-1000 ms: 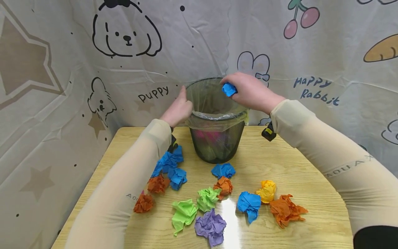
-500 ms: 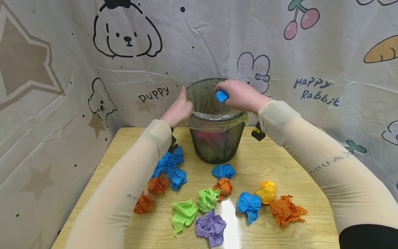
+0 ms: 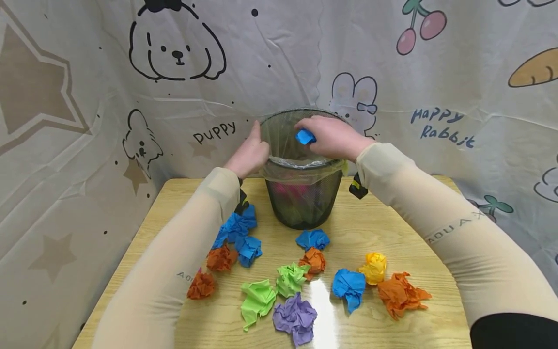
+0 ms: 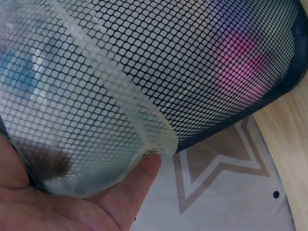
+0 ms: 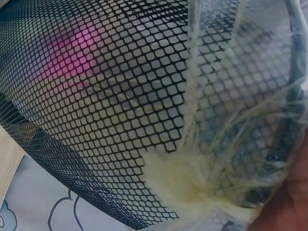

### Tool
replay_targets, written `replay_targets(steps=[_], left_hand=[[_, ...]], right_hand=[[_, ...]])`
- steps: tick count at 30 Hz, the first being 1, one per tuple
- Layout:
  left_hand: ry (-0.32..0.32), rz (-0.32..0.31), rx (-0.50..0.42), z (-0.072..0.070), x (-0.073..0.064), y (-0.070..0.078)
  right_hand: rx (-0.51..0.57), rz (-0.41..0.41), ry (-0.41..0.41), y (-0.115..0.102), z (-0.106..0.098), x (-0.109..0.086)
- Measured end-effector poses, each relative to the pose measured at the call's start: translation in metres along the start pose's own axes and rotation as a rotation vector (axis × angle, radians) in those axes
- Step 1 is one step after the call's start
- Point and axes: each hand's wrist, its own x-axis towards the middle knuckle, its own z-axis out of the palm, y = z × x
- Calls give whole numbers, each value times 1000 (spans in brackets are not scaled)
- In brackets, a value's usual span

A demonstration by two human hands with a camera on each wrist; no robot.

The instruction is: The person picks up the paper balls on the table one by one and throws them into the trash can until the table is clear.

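Observation:
A black mesh wastebasket (image 3: pixel 305 201) with a clear, yellowish liner (image 3: pixel 283 172) folded over its rim stands upright at the back of the table. My left hand (image 3: pixel 248 154) holds the rim at its left side; in the left wrist view a finger of this hand (image 4: pixel 125 195) lies along the outside of the liner. Over the basket's mouth my right hand (image 3: pixel 333 139) pinches a crumpled blue paper ball (image 3: pixel 305 136). Only a part of the right hand (image 5: pixel 288 204) shows in the right wrist view, and the blue ball is hidden there.
Pink paper (image 5: pixel 74 55) shows through the mesh. On the table (image 3: pixel 370 325) lie several crumpled balls: blue (image 3: pixel 349 288), yellow (image 3: pixel 373 268), orange (image 3: pixel 402 294), green (image 3: pixel 258 301) and purple (image 3: pixel 295 318). More balls lie beside the left sleeve (image 3: pixel 161 261). A printed cloth (image 3: pixel 270 43) hangs behind.
My right hand has moved left and slightly down over the basket's mouth, carrying the blue paper ball. The left hand and the basket have stayed in place.

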Motion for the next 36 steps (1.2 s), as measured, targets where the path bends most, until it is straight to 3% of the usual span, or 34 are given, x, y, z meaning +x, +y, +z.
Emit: replay_targets(steps=[8, 19, 36], left_hand=[[1, -1, 3, 0, 1, 0], [-2, -7, -8, -1, 2, -2], [-4, 7, -13, -1, 0, 0]], right_hand=[[-2, 6, -49, -2, -2, -1], [14, -14, -1, 1, -11, -11], [15, 41, 88, 28, -19, -80]])
